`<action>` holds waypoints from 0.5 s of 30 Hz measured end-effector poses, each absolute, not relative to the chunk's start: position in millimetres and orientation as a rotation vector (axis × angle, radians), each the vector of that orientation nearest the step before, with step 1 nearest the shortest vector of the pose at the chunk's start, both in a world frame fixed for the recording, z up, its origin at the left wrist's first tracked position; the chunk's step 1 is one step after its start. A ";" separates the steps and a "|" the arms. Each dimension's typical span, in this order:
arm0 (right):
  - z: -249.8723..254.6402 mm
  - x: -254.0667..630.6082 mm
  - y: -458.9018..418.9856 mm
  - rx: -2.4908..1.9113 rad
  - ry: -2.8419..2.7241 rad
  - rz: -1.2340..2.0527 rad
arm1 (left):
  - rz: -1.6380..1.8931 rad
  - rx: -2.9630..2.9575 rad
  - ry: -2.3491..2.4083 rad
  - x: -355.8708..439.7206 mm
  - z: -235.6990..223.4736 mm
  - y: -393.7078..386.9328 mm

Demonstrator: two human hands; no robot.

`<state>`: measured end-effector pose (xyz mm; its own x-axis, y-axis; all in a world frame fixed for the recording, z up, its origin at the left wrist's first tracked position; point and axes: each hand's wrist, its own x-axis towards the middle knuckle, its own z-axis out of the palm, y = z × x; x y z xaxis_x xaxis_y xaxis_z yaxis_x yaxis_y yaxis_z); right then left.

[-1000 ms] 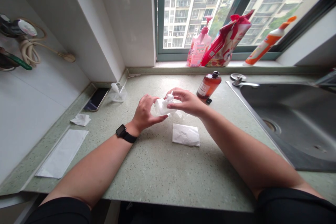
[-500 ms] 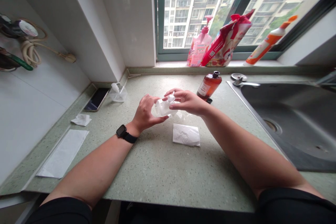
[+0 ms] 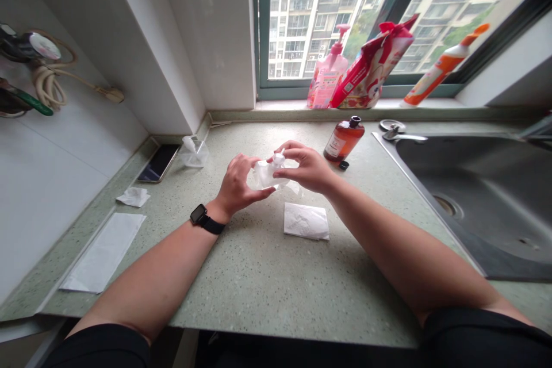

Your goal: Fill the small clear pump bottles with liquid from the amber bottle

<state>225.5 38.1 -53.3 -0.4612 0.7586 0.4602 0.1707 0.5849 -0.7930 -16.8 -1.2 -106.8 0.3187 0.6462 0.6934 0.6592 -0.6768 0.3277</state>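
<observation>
The left hand (image 3: 236,187) curls its fingers round a clear bottle (image 3: 262,175) on the desk (image 3: 259,276); the right hand (image 3: 308,168) pinches its whitish top (image 3: 279,159); behind, an amber bottle (image 3: 344,141) stands uncapped near a black cap (image 3: 344,165)

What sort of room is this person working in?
Probably a kitchen, perhaps at home: a wide grey metal sink with a short silver tap is set into a speckled pale-green countertop, and a pink plastic pump bottle stands by the window.
</observation>
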 end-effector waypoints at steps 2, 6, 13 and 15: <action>-53.4 224.9 37.2 -0.742 -1.960 0.844 | -1.325 -2.533 -1.263 -17.0 -107.0 -0.9; -52.1 225.1 36.1 -0.738 -1.974 0.836 | -1.348 -2.535 -1.244 -16.3 -106.5 -0.7; -52.1 224.1 36.1 -0.736 -1.971 0.835 | -1.336 -2.539 -1.274 -16.0 -105.3 -2.1; -53.2 222.8 36.2 -0.738 -1.962 0.865 | -1.335 -2.541 -1.296 -16.4 -104.8 -2.5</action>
